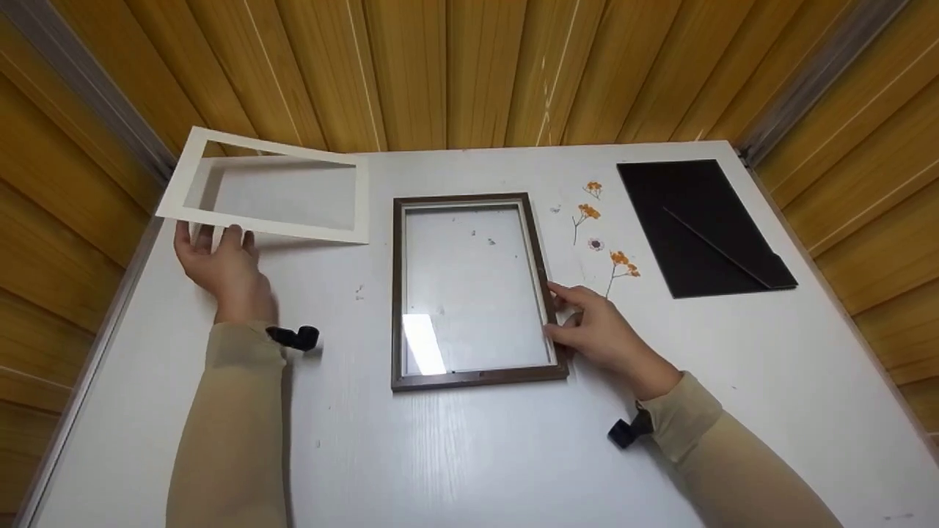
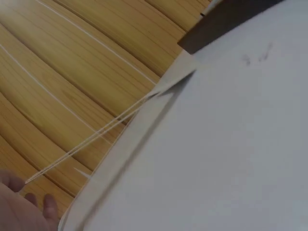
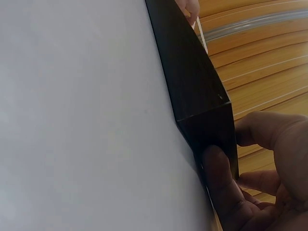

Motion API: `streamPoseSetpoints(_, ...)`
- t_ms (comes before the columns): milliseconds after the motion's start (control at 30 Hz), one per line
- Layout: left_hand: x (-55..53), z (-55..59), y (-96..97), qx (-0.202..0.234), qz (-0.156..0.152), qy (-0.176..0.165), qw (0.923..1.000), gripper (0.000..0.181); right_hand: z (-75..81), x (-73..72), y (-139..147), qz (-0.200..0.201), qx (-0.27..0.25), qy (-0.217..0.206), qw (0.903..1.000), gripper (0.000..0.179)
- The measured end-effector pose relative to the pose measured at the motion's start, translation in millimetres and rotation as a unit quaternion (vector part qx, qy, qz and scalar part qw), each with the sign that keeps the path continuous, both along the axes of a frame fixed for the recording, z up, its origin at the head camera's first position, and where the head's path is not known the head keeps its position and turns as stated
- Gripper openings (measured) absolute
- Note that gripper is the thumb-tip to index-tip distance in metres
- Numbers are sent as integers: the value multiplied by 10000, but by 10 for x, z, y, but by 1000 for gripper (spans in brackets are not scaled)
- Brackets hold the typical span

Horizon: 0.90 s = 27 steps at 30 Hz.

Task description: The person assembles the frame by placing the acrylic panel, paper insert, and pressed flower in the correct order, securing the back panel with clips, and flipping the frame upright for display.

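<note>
My left hand (image 1: 227, 268) pinches the lower edge of a cream picture mat (image 1: 275, 227), which it holds tilted above the far left of the table. In the left wrist view the mat (image 2: 82, 147) appears nearly edge-on, the fingers at its near end. A dark brown picture frame (image 1: 398, 293) lies in the middle of the table, a clear pane inside reflecting a light. My right hand (image 1: 605, 330) grips the frame's right side near the lower corner. In the right wrist view, fingers (image 3: 221, 173) press the outer side of the frame (image 3: 192, 72).
Right of the frame lie orange dried flower sprigs (image 1: 620, 260) and a small pale flower (image 1: 596, 244). A black backing board (image 1: 682, 242) with a stand strip lies at the far right. Wood-patterned walls (image 1: 477, 73) border the white table (image 1: 440, 455).
</note>
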<state>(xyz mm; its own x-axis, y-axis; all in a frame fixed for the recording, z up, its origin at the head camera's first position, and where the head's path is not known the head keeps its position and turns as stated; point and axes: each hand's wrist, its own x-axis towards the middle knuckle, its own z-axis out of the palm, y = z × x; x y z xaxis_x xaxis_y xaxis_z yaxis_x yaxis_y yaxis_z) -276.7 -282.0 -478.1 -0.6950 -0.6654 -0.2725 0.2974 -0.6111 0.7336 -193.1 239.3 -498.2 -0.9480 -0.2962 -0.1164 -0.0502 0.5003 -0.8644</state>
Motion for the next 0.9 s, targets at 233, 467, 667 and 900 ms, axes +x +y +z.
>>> streamPoseSetpoints(233, 64, -84, 69, 907, -143, 550, 9943, 77, -17, 20, 8, 29, 1, -27, 10000, 79)
streamPoseSetpoints(467, 106, -136, -9, 1477, -32, 871, 9852, 57, -17, 34, 46, -60, 92, -44, 9999, 79)
streamPoseSetpoints(667, 99, -210, -116, 1973, 49, 1062, 9746, 48, 15, 35, 48, -75, 171, -30, 9998, 79)
streamPoseSetpoints(900, 89, -246, -108, 1958, -405, 1399, 9698, 38, 49, 34, 3, -97, 159, -36, 9998, 74)
